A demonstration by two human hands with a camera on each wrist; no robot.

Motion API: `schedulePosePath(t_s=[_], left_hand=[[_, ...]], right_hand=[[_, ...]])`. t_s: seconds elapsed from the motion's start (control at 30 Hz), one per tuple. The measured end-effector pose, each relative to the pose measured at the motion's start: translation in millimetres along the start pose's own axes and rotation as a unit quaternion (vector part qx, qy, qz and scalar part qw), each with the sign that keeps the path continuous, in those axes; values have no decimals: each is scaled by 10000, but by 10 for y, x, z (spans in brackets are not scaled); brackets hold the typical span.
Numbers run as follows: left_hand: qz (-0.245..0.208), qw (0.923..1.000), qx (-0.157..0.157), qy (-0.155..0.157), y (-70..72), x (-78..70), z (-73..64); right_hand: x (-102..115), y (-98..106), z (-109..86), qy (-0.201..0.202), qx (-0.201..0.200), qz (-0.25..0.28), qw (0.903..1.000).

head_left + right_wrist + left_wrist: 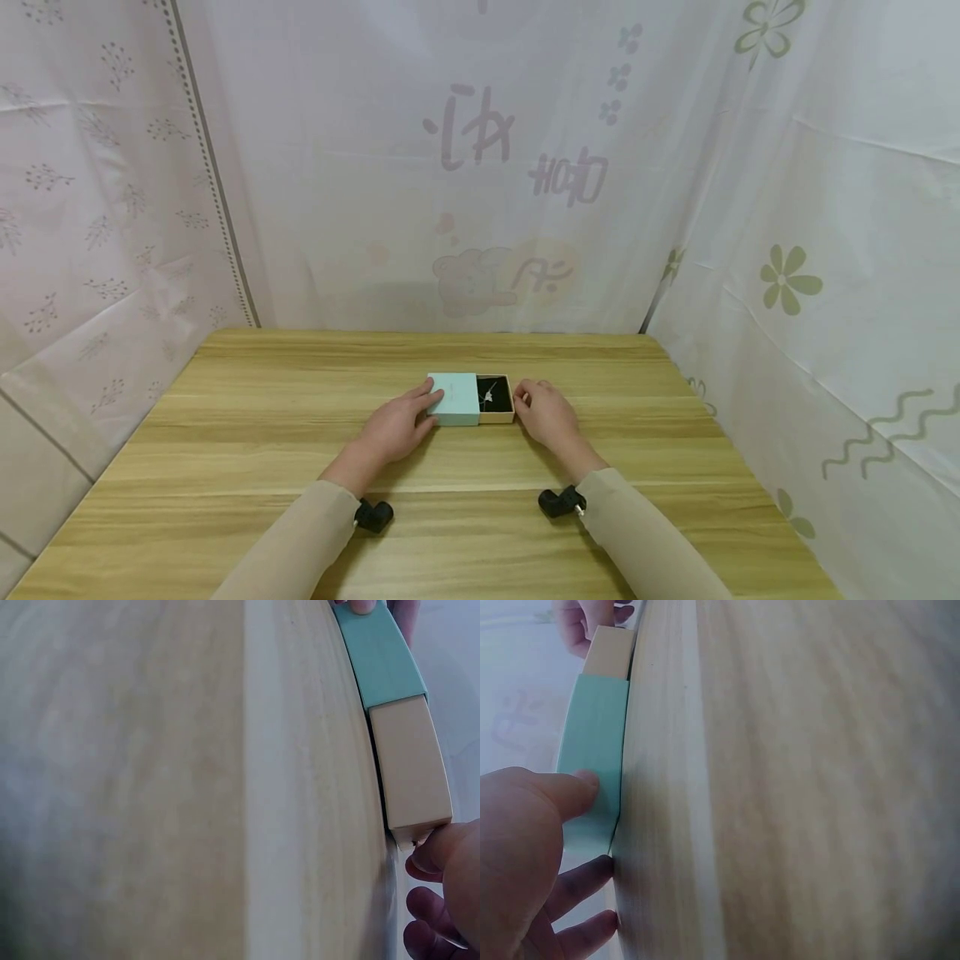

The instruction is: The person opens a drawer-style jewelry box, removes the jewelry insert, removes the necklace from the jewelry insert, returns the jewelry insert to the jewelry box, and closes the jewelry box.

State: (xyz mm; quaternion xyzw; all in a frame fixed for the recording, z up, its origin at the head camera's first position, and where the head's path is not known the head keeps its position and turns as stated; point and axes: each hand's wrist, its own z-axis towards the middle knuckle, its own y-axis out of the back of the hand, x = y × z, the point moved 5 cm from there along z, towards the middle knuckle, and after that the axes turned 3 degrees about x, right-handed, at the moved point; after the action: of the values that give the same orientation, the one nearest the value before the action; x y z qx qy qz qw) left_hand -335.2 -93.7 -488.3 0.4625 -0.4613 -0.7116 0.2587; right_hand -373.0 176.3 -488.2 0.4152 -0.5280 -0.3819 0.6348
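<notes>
A mint-green jewellery box sleeve lies flat on the wooden table, with its tan drawer slid partway out to the right. On the drawer's black lining sits a silver necklace with a small pendant. My left hand holds the sleeve at its left end, thumb against the front side and fingers over the top and end. At the drawer's outer end, my right hand pinches the edge between thumb and curled fingers; the exact grip is partly hidden.
The wood-grained table spreads around the box. Patterned white curtains hang behind it and along both sides. Each beige sleeve has a black camera mount at the wrist.
</notes>
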Motion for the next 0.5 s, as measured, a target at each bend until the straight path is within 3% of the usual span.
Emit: schedulePosePath(t_s=[0.5], left_hand=[[0, 10000, 17, -1, -2, 6, 2]], right_hand=[[-61, 46, -27, 20, -15, -37, 10000]])
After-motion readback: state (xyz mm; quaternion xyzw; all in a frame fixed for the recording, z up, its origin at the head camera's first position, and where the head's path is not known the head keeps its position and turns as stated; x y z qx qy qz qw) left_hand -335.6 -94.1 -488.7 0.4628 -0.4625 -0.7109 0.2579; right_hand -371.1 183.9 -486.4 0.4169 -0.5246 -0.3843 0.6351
